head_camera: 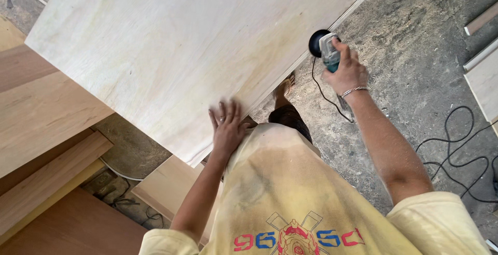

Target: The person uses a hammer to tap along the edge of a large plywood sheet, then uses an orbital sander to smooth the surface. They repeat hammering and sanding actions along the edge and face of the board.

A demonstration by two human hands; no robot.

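The right hand [348, 71] grips a small sander [326, 47] — fingers wrapped round its body, its black disc pressed at the long edge of a pale plywood sheet [171, 42]. The left hand [227, 128] lies flat and spread on the sheet near the same edge, holding nothing. The sheet lies tilted across stacked brown boards [46, 130]. The sander's cord [321, 91] trails down to the dusty concrete floor [415, 47], where a black cable [456, 146] loops. Judging by where the disc sits, about midway along the visible edge, the edge work seems part done — how much stays rough cannot be told, since the edge looks alike on both sides of it
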